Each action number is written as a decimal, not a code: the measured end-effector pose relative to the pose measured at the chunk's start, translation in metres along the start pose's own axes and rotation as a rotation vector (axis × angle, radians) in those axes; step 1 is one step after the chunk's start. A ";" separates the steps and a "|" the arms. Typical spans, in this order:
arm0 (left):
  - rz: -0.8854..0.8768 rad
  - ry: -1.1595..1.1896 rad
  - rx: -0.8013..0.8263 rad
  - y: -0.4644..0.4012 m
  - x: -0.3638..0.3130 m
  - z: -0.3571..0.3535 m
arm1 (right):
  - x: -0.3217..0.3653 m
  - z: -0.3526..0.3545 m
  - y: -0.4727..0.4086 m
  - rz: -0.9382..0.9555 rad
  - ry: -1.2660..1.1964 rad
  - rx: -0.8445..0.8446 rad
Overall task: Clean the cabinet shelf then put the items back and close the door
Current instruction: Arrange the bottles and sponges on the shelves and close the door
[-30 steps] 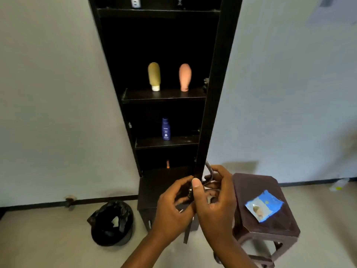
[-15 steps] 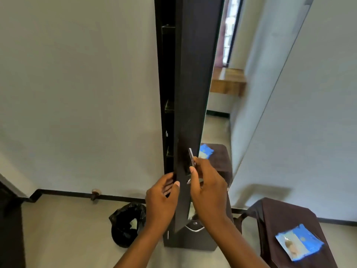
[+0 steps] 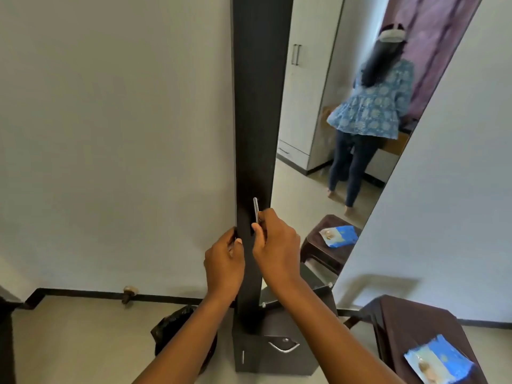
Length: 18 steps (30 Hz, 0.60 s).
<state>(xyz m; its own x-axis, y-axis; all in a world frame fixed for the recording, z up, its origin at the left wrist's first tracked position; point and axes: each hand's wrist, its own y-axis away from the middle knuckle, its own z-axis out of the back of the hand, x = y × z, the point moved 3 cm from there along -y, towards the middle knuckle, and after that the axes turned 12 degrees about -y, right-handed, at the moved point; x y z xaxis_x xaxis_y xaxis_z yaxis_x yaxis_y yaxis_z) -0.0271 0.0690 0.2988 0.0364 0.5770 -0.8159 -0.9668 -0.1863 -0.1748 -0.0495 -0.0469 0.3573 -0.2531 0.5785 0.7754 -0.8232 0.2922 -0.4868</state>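
Observation:
The tall dark cabinet [image 3: 259, 106] stands against the white wall with its door swung flat against the front; no shelf or bottle shows. The door carries a long mirror [image 3: 346, 120] on its right part. My right hand [image 3: 274, 245] grips the lower end of the thin metal door handle [image 3: 256, 209]. My left hand [image 3: 225, 261] rests with its fingertips on the door's left edge, just left of the right hand.
A black rubbish bag [image 3: 171, 331] sits on the floor left of the cabinet base [image 3: 274, 353]. A dark stool [image 3: 410, 325] at the lower right holds a blue packet [image 3: 440, 364]. The mirror reflects a person in a blue top, the stool and a white wardrobe.
The door has swung from wide open to flat against the cabinet, hiding the shelves and bottles. Both hands moved with it, and the mirror now faces me.

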 end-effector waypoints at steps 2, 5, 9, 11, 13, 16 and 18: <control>0.008 -0.045 0.037 -0.015 0.003 -0.010 | -0.002 -0.009 -0.008 0.048 0.003 -0.023; 0.024 -0.065 0.089 -0.034 0.008 -0.023 | -0.004 -0.020 -0.017 0.092 0.010 -0.053; -0.024 -0.085 0.129 -0.055 0.008 -0.031 | -0.007 -0.030 -0.030 0.094 0.045 -0.051; -0.038 -0.098 0.154 -0.065 0.006 -0.033 | -0.008 -0.034 -0.037 0.099 0.064 -0.051; -0.056 -0.099 0.181 -0.076 0.007 -0.036 | -0.009 -0.037 -0.043 0.111 0.077 -0.053; -0.084 -0.096 0.208 -0.094 0.011 -0.042 | -0.010 -0.041 -0.051 0.118 0.088 -0.055; -0.084 -0.107 0.212 -0.101 0.010 -0.044 | -0.011 -0.045 -0.057 0.114 0.094 -0.054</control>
<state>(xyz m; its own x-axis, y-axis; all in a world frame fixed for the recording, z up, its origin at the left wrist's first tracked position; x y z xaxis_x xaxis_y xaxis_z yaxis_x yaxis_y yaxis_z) 0.0822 0.0591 0.2842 0.1033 0.6661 -0.7387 -0.9933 0.0304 -0.1115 0.0227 -0.0360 0.3584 -0.2925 0.6782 0.6741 -0.7629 0.2596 -0.5922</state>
